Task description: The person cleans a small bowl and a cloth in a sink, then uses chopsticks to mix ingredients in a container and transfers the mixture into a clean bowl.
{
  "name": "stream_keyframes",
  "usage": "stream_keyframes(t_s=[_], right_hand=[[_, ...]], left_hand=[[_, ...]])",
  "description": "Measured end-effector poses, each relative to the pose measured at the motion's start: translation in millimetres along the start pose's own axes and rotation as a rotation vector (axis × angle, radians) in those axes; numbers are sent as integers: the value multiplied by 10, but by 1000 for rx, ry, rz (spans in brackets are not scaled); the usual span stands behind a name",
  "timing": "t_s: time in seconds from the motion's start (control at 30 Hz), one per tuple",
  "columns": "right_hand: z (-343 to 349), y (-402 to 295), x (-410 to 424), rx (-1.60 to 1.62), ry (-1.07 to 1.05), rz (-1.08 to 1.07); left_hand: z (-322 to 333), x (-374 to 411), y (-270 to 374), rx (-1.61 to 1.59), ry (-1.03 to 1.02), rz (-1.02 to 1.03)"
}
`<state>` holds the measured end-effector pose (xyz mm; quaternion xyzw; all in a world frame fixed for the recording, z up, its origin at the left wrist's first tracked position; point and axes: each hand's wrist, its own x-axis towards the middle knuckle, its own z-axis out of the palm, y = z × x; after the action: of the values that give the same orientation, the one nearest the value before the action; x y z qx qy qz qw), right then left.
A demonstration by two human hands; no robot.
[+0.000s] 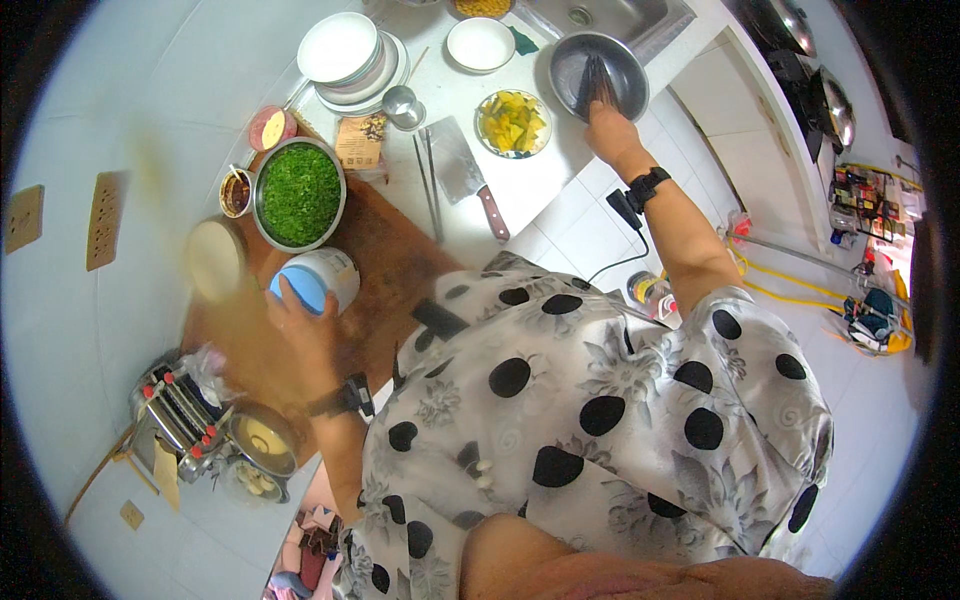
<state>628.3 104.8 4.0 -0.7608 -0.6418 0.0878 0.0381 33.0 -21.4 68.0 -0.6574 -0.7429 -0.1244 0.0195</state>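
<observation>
My left hand [304,322] spreads its fingers around the blue lid [301,286] of a white plastic jar [336,271], which lies tilted over the brown wooden board [390,247]. With my right hand [611,133] I grip a bundle of dark thin sticks [596,81], probably chopsticks. Their far ends are inside a grey metal bowl [636,71] by the counter's edge. Beyond the jar, a steel basin [259,202] holds chopped greens [298,193]. A plate of yellow cut pieces [514,124] is left of the metal bowl.
A cleaver [457,165] and two chopsticks [427,184] lie on the white counter. Stacked plates [339,49], a metal cup [403,106] and a white bowl [481,45] stand farther back, near the sink [637,19]. A pasta machine [180,416] stands at lower left.
</observation>
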Motion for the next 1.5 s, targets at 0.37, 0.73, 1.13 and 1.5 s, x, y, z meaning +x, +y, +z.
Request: stream_keyframes(t_s=[0.37,0.73,1.13,1.5], right_hand=[[77,-34,374,145,6,161],[476,983,362,134,217,176],[714,1220,309,222,-78,297],[944,1105,425,255,58,282]], left_hand=[[-169,-171,-100,-66,-32,-41],[597,82,-156,62,-25,37],[294,54,55,112,-13,35],[39,-56,-232,219,-73,-32]])
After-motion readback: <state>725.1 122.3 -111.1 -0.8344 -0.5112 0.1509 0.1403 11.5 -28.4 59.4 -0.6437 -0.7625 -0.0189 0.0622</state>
